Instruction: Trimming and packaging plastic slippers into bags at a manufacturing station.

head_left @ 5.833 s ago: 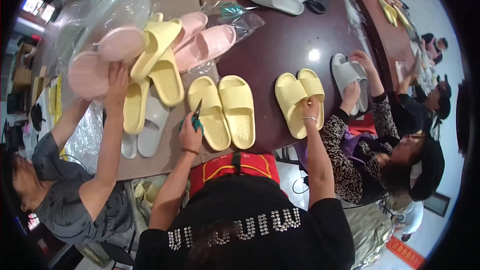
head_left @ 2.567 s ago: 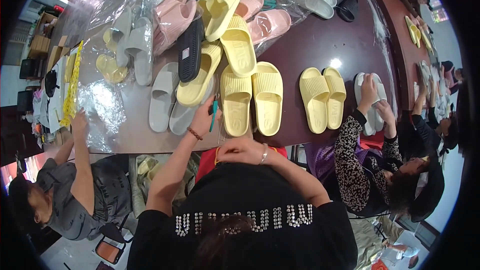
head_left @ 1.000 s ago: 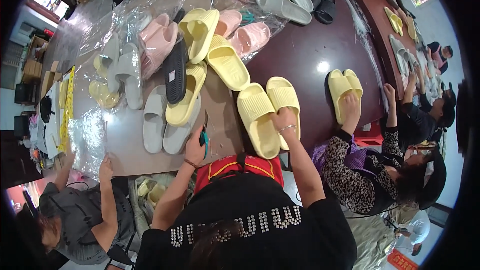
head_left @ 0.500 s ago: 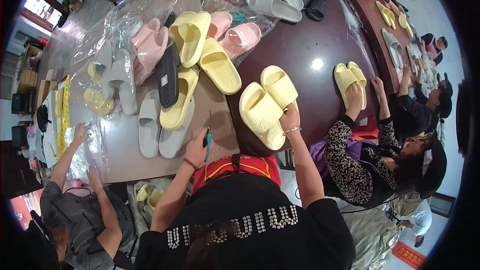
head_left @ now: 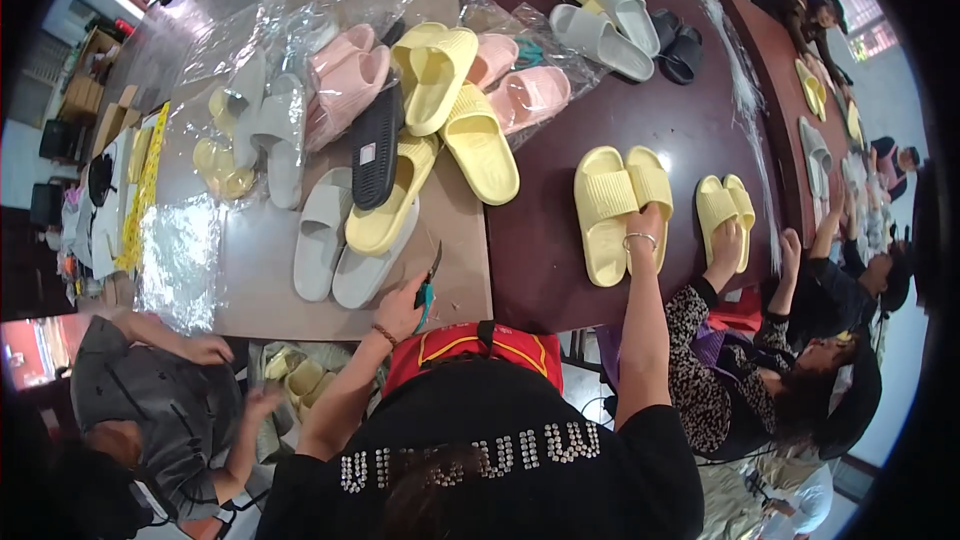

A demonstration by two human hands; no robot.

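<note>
My left hand (head_left: 402,310) is closed around teal-handled snips (head_left: 428,292), their dark pointed blades angled up over the table edge. On the dark red table, a pair of pale yellow slide slippers (head_left: 603,230) lies side by side, toes away from me. My right hand (head_left: 645,225) grips the right one, with its fingers reaching into the opening under the strap, where they are hidden. Left of the hands, a yellow slipper (head_left: 385,225) rests across grey slippers (head_left: 322,240), beside a black slipper (head_left: 377,155) standing sole outward. Two more yellow slippers (head_left: 480,150) lean beyond these.
Clear plastic bags (head_left: 185,260) cover grey and pink slippers (head_left: 345,80) at the left. Grey slippers (head_left: 605,35) and black ones (head_left: 680,50) sit at the far side. A co-worker's hand (head_left: 722,245) is in another yellow pair to my right. Another person (head_left: 160,380) sits at left.
The yellow pair in my right hand has moved right and turned from askew to side by side, flat on the table. The person at left has drawn both hands back from the plastic.
</note>
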